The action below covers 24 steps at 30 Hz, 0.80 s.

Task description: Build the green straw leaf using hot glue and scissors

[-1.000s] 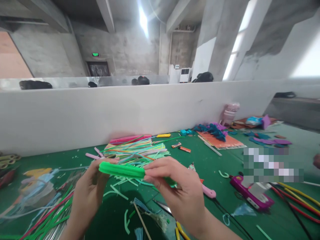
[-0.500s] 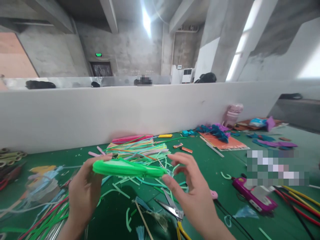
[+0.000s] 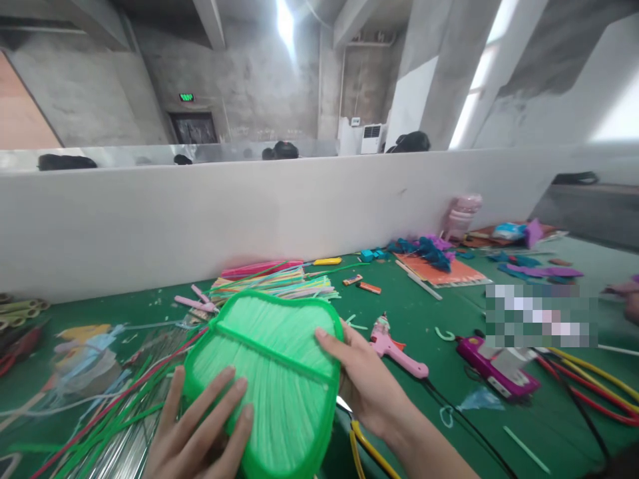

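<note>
I hold a flat green leaf-shaped piece (image 3: 269, 379) with a fuzzy green rim and a midrib, its pale green face turned up toward me. My left hand (image 3: 200, 432) lies under and over its lower left edge, fingers stretched out across the face. My right hand (image 3: 367, 382) grips its right edge, thumb on top and fingers behind. The piece hovers above the green table (image 3: 429, 372).
A heap of coloured sticks (image 3: 274, 283) lies behind the piece. A pink glue gun (image 3: 394, 346) and a purple glue gun (image 3: 496, 372) lie to the right. Scissors with yellow handles (image 3: 359, 446) sit under my right wrist. Green and red strands (image 3: 94, 426) spread at left. A white wall (image 3: 249, 213) bounds the table.
The green piece, held edge-on before, has been tipped so its broad face shows. My right hand, open half a second ago, has taken its right edge again; my left fingers spread over it.
</note>
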Available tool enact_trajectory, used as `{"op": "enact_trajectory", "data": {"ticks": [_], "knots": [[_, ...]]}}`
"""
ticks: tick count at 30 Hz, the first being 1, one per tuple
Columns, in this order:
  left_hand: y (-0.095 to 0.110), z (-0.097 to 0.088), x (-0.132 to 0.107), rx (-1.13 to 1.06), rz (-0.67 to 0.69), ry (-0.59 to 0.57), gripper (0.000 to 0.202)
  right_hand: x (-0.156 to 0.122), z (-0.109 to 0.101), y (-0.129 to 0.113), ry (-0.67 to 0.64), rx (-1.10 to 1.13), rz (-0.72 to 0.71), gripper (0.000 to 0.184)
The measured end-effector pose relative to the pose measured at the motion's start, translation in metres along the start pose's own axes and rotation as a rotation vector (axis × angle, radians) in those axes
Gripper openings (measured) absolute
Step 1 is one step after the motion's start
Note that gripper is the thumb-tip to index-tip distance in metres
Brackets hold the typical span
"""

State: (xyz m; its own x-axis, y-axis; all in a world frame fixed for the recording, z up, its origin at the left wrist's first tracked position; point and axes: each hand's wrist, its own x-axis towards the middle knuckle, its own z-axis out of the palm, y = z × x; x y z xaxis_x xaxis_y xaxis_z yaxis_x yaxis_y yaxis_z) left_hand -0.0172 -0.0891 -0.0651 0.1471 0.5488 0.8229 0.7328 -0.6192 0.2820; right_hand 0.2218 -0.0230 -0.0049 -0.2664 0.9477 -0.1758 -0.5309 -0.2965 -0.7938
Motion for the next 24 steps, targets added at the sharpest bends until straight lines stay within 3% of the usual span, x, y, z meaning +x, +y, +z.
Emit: {"op": "enact_trajectory", "data": {"ticks": [2,3,5,7,10,16,20,24], "knots": [[-0.009,0.005,0.001,-0.026,-0.042,0.078,0.017,0.000,-0.005,-0.007,0.030,-0.046,-0.067,0.049],[-0.013,0.007,0.003,-0.068,-0.119,0.129,0.026,0.000,-0.008,-0.011,0.033,-0.067,-0.101,0.050],[-0.017,0.008,0.010,-0.253,-0.420,0.187,0.056,0.000,-0.015,-0.017,0.031,-0.097,-0.152,0.054],[-0.016,0.007,0.021,-0.519,-0.809,0.143,0.066,-0.001,-0.021,-0.018,0.034,-0.108,-0.164,0.056],[-0.007,0.008,0.042,-0.804,-1.091,0.008,0.058,-0.004,-0.027,-0.011,0.055,-0.107,-0.139,0.058],[0.005,0.019,0.063,-0.980,-1.281,0.049,0.064,-0.014,-0.033,0.016,0.089,-0.091,-0.091,0.059],[0.005,0.025,0.062,-1.002,-1.316,0.080,0.067,-0.018,-0.042,0.033,0.147,-0.104,-0.102,0.069],[0.002,0.028,0.060,-1.036,-1.316,0.078,0.053,-0.019,-0.052,0.040,0.178,-0.193,-0.152,0.067]]}}
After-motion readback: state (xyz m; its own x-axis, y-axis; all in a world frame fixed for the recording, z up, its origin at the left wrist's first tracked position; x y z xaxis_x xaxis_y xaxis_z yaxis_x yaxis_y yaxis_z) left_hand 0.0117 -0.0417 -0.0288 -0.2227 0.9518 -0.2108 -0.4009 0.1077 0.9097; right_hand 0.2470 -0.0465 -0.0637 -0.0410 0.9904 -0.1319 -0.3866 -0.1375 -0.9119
